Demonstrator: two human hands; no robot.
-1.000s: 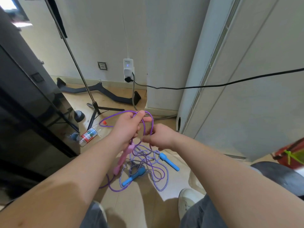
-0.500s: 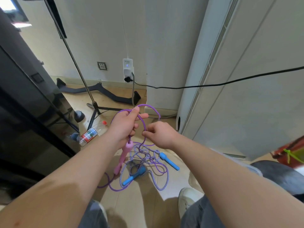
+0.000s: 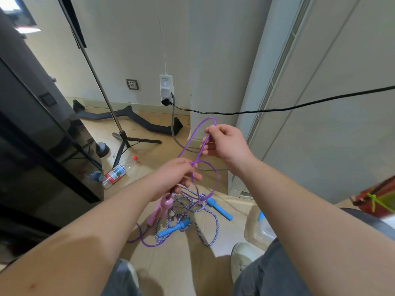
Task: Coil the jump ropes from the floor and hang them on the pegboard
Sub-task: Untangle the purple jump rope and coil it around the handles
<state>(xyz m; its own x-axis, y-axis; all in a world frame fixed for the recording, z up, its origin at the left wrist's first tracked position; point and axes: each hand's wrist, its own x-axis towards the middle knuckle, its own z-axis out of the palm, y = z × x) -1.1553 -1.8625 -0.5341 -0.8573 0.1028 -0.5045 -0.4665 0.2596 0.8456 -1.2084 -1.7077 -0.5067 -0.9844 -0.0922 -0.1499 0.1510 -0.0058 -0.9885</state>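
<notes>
Now both hands grip the purple rope (image 3: 202, 144). Left hand (image 3: 174, 178) pinches the coils; right hand (image 3: 226, 144) clasps a raised loop

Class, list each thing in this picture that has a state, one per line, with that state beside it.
Left hand: closed on the purple rope.
Right hand: pinching a raised loop.
Purple rope: partly lifted, the rest on the floor.
Pink handles: hanging below the left hand.
Striped rope: tangled on the floor.
Blue handles: lying flat.
Plastic bottle: on its side, capped.

bottle (image 3: 117, 173) lies left of the tangled ropes (image 3: 188, 212).
</notes>
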